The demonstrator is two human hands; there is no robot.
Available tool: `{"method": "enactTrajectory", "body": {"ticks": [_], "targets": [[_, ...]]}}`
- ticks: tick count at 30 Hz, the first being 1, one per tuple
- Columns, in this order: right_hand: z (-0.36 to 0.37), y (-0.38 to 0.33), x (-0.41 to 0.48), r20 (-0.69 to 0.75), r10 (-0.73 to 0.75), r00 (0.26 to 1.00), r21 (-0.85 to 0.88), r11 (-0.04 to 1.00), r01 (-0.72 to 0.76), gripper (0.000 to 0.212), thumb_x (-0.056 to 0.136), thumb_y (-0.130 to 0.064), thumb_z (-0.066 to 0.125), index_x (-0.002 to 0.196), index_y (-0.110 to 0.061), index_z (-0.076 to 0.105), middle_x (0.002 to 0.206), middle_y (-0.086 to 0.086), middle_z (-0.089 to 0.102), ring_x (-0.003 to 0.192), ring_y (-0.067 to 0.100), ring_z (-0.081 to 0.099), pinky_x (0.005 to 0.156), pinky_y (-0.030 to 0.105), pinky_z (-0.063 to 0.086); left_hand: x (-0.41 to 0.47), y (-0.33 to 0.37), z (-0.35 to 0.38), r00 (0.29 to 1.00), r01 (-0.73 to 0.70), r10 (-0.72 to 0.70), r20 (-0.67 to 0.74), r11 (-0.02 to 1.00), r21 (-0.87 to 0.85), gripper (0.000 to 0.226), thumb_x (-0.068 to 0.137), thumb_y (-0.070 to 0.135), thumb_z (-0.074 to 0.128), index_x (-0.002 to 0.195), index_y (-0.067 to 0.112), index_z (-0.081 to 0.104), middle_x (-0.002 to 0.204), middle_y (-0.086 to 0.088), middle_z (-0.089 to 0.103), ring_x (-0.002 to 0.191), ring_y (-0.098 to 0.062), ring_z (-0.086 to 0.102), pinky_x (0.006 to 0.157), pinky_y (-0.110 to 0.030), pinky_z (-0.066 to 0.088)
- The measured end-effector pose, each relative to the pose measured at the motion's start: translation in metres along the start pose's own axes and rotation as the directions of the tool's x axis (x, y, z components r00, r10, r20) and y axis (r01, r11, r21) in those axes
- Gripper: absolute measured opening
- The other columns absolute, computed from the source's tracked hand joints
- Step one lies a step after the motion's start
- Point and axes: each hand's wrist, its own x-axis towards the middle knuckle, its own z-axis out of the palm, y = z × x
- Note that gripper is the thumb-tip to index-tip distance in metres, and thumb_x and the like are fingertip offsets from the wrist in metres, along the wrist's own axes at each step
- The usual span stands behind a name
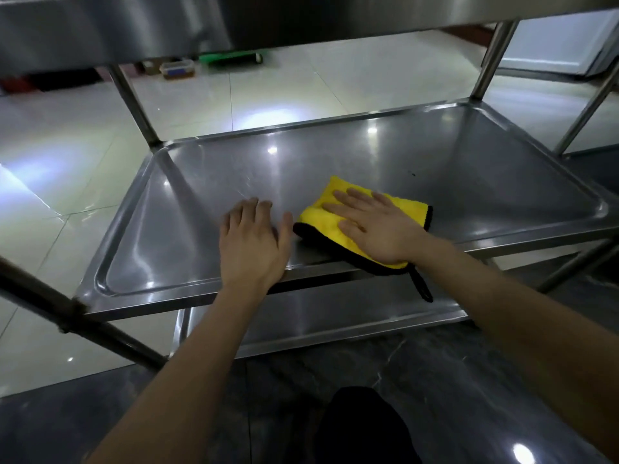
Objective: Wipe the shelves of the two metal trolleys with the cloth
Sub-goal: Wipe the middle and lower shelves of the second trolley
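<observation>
On the middle shelf [385, 155], head view: right hand [375, 226] lies flat on the cloth [321, 219], fingers [348, 195] spread and pressing, not gripping. Left hand [253, 246] rests beside the cloth on bare steel, fingers loosely extended, holding nothing. Cloth sits at the shelf's near edge — its black hanging loop [421, 284] dangles over the rim. Risk: a stroke toward the rim could drag the cloth off. Cloth — yellow plush, black-edged, folded, slightly bunched.
</observation>
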Motion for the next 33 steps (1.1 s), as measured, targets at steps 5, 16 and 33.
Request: {"method": "enactTrajectory", "body": {"ticks": [5, 16, 33], "targets": [[0.011, -0.049, 0.052, -0.182, 0.486, 0.855, 0.057, 0.873, -0.484, 0.057, 0.110, -0.043, 0.022, 0.166, -0.034, 0.029, 0.178, 0.002, 0.016, 0.164, 0.028, 0.012, 0.129, 0.061, 0.005, 0.001, -0.003, -0.001, 1.000, -0.005, 0.005, -0.003, 0.998, -0.058, 0.057, 0.110, 0.049, 0.037, 0.139, 0.009, 0.067, 0.149, -0.016, 0.063, 0.144, -0.035, 0.052, 0.124, -0.049, 0.033], [-0.023, -0.006, 0.042, 0.127, 0.306, 0.944, -0.147, 0.947, -0.287, 0.099, 0.086, -0.096, 0.015, 0.169, -0.045, -0.002, 0.180, -0.001, 0.001, 0.166, 0.023, 0.002, 0.132, 0.055, 0.006, 0.014, 0.029, -0.001, 0.997, -0.043, 0.046, 0.055, 0.997, -0.061, 0.049, 0.112, 0.041, 0.039, 0.147, 0.012, 0.059, 0.160, -0.013, 0.055, 0.150, -0.034, 0.046, 0.126, -0.051, 0.027], [0.009, -0.008, 0.030, -0.057, 0.222, 0.973, -0.047, 0.973, -0.224, 0.072, 0.097, -0.082, 0.017, 0.164, -0.058, 0.003, 0.178, -0.016, -0.001, 0.165, 0.013, -0.003, 0.132, 0.056, -0.002, 0.008, 0.024, 0.023, 0.990, -0.097, 0.106, 0.090, 0.990, -0.098, 0.058, 0.113, 0.045, 0.038, 0.151, 0.005, 0.056, 0.164, -0.025, 0.047, 0.154, -0.044, 0.041, 0.126, -0.062, 0.029]]}}
